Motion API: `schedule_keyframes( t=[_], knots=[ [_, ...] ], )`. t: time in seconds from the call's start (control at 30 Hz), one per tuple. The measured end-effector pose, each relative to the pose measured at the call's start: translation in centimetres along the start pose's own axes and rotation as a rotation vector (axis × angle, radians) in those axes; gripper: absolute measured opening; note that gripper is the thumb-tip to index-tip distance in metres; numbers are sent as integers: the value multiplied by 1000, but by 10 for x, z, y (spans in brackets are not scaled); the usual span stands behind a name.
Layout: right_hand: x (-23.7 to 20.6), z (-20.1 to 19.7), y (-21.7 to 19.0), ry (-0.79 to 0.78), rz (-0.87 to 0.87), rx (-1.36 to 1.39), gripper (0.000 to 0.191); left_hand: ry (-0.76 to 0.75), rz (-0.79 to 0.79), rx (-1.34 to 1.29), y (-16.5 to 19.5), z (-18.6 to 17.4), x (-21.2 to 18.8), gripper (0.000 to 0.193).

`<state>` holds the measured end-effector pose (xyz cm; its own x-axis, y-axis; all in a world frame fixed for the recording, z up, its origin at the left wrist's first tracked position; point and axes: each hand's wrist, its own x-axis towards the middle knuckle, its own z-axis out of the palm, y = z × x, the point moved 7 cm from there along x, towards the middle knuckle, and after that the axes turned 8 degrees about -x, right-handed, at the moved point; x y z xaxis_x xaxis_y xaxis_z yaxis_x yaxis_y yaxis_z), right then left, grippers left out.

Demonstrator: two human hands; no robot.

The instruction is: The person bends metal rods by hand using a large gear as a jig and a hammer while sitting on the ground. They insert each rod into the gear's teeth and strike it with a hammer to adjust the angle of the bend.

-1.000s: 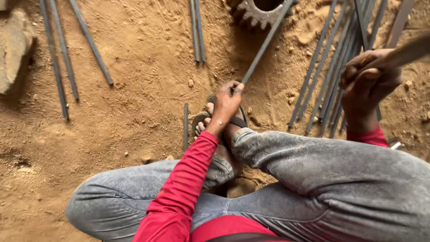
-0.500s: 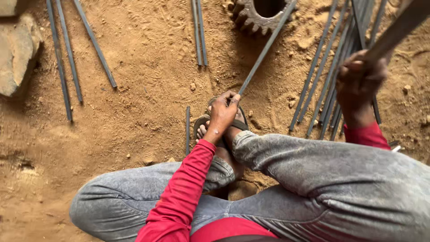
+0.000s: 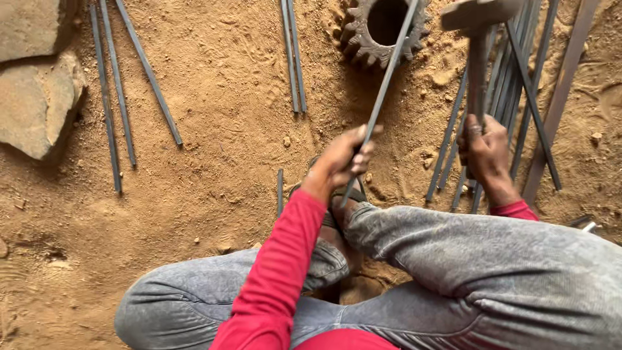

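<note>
Left hand (image 3: 342, 161) closed around a thin steel rod (image 3: 383, 91), gripping near the rod's lower end, just above a sandalled foot (image 3: 337, 210). Long axis of the rod running from about 7 o'clock at the hand up toward 1 o'clock, the far end lying across the toothed rim of a large steel gear (image 3: 382, 26) half sunk in the sandy ground (image 3: 214, 149). Right hand (image 3: 486, 152) wrapped tight on the handle of a hammer (image 3: 478, 39), handle pointing almost straight to 12 o'clock, the blocky head raised at the top edge of the view, off to 3 o'clock of the gear and near it, not touching. Hammer head thus to the right of the rod's far end, the right hand the nearer of the two to the gear's rim. Bundle of similar rods (image 3: 518, 97) lying beneath and beyond the right hand, fanned toward 12 to 1 o'clock. More loose rods (image 3: 113, 104) at 10 o'clock, a pair (image 3: 291, 58) at 11 o'clock, flat stones (image 3: 35, 97) at 9 o'clock.
</note>
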<state>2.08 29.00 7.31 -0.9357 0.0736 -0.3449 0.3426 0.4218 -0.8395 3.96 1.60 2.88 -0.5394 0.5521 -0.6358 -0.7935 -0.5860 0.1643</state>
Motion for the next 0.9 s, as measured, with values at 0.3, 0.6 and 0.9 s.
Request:
schedule_keyframes(
  t=[0.3, 0.6, 0.9],
  knots=[
    [4, 34, 20, 31, -68, -464, 33, -292, 175, -66, 62, 127, 3, 32],
    [6, 33, 38, -1, -108, -473, 36, -550, 343, -281, 61, 138, 9, 24],
    [-6, 31, 13, 12, -204, -439, 33, -589, 372, -255, 57, 135, 7, 19]
  ],
)
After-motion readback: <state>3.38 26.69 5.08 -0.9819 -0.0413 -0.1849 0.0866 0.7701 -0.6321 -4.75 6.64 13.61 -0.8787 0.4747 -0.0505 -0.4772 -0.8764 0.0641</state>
